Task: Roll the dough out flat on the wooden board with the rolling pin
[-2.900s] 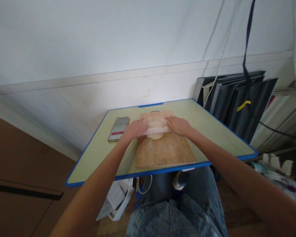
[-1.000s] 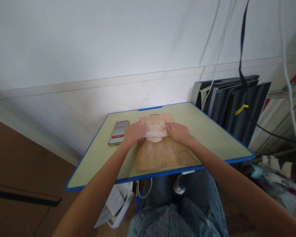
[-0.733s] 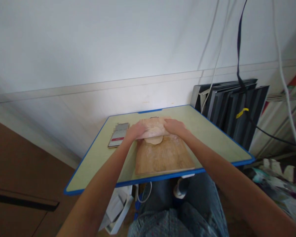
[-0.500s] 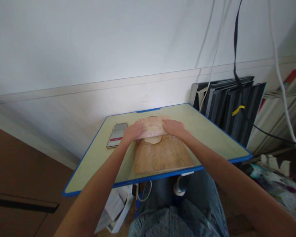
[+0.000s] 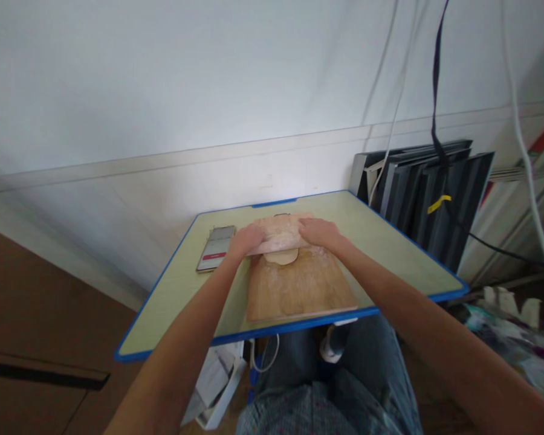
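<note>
A wooden rolling pin [image 5: 280, 243], dusted with flour, lies crosswise over a flat piece of pale dough [image 5: 281, 257]. My left hand [image 5: 248, 237] is closed on the pin's left end. At its right end, my right hand [image 5: 320, 231] grips it with bent fingers. The dough's near edge shows below the pin, and the pin covers part of the rest. Beneath both is a wooden board [image 5: 301, 290] with traces of flour, reaching to the table's front edge.
A phone [image 5: 215, 249] with a lit screen lies left of my left hand. The pale table [image 5: 372, 241] has a blue rim and stands near a white wall. Dark panels [image 5: 417, 193] lean at the right, with cables hanging there. A white drawer-like box [image 5: 220, 389] holds papers below.
Both hands stay on the rolling pin in nearly the same place over the dough. The camera view has shifted very slightly.
</note>
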The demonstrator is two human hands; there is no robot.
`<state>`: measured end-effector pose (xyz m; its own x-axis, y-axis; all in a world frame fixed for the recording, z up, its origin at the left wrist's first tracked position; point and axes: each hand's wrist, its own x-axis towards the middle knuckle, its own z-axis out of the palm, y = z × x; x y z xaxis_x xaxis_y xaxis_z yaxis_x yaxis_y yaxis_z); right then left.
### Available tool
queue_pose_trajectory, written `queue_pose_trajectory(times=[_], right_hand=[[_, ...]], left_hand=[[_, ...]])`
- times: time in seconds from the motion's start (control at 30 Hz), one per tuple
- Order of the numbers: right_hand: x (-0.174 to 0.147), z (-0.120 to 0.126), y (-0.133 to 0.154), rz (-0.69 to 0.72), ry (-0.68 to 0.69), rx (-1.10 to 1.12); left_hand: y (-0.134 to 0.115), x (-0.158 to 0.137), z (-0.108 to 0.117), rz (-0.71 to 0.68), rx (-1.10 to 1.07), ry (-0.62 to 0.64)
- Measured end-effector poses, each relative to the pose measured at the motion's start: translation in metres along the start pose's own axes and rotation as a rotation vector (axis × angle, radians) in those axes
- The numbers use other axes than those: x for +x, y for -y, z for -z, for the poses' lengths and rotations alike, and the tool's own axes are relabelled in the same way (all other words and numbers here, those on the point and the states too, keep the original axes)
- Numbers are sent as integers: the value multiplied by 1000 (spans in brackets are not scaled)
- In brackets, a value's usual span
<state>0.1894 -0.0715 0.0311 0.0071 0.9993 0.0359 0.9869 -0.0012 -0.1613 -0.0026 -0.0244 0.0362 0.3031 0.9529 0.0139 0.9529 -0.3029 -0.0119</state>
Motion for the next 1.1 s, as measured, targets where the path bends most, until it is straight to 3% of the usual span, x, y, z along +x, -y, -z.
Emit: queue_pose_trajectory(times=[0.33, 0.43, 0.67, 0.97, 1.1], right_hand=[[-65, -9, 9, 138, -133, -161], [-54, -9, 7, 124, -134, -107], [-8, 2, 2, 32, 5, -13], [-57, -9, 11, 93, -166, -76], [-45, -7, 8, 75, -130, -52]], left_hand=[[-9, -35, 4, 45, 30, -71], [-7, -29, 3, 58, 15, -46], [0, 8, 1, -8, -11, 44], [-2, -23, -1, 29, 8, -5], [-2, -17, -1, 51, 13, 5]])
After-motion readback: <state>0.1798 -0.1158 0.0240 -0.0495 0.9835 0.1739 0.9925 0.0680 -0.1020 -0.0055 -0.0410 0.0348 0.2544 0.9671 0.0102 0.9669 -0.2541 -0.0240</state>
